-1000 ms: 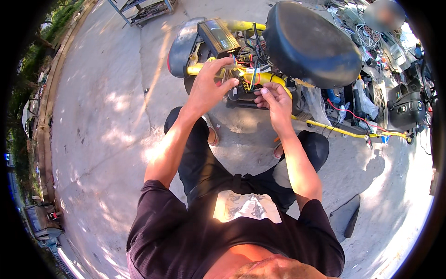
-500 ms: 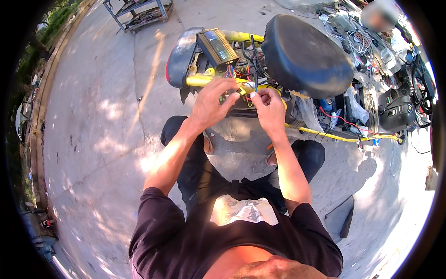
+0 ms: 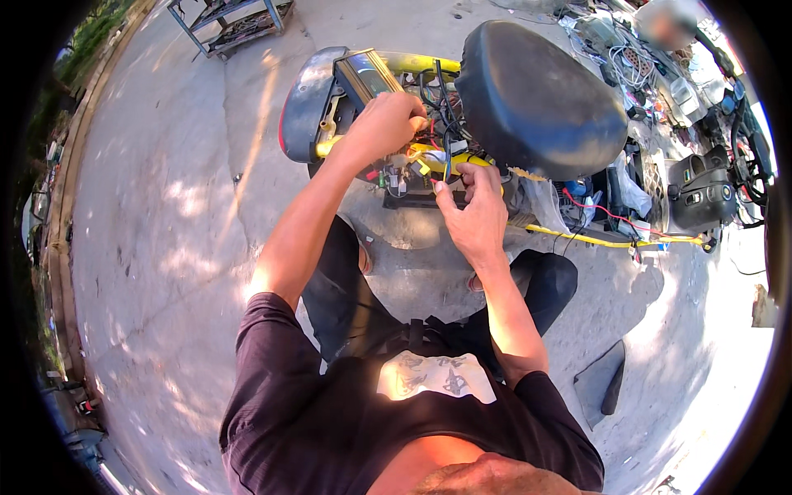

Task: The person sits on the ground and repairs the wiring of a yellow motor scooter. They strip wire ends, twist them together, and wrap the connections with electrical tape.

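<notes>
My left hand (image 3: 388, 124) has its fingers curled among the coloured wires beside a gold-and-black metal box (image 3: 369, 76); what its fingertips hold is hidden. Lower right, my right hand (image 3: 474, 214) pinches wires near a small yellow connector (image 3: 423, 167). These hang over the yellow tube frame (image 3: 326, 148) of an opened scooter, along with black cables (image 3: 445, 103) and several small plugs. A large black seat (image 3: 540, 99) sits tipped over to the right of the wiring, and a dark rear cover (image 3: 301, 103) is at its left end.
Jumbled cables and parts (image 3: 635, 66) lie at the upper right, above a black box (image 3: 695, 190). A blue metal trolley (image 3: 231, 29) stands at the upper left. A dark flat piece (image 3: 602, 379) lies at lower right. A curb (image 3: 62, 247) runs along the left.
My left hand has moved up toward the metal box, uncovering the plugs below it. My right hand stays at the wires, slightly lower than half a second ago.
</notes>
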Available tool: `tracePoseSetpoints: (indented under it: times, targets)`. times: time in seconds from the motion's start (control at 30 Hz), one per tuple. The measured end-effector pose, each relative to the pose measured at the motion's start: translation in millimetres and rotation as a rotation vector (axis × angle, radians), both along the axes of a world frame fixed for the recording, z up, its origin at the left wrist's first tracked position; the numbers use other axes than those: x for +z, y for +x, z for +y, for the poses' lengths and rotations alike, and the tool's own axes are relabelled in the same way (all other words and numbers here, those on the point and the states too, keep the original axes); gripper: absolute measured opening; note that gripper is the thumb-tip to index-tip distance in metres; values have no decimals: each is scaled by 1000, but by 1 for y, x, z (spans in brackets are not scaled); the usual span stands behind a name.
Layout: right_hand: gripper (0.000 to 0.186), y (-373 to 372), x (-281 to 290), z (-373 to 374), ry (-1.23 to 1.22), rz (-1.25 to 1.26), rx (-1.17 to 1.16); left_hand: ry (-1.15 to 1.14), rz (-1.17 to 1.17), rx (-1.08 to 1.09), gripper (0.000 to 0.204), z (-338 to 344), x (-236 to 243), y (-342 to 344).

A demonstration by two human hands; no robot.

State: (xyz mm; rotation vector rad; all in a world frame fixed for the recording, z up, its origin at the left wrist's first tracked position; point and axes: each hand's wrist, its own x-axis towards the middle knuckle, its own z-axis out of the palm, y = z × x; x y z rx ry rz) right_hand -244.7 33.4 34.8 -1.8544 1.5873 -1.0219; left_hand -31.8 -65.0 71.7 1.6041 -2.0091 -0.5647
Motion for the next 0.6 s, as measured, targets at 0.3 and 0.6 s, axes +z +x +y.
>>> tracePoseSetpoints:
  times: [0.3, 0.6]
  targets:
    - [67, -2, -3, -14, -396, -19, 254, 40, -72, -3, 22, -24, -12, -9]
    - [43, 4, -7, -34, -494, 99, 306, 123, 461, 66, 21, -19, -11, -3]
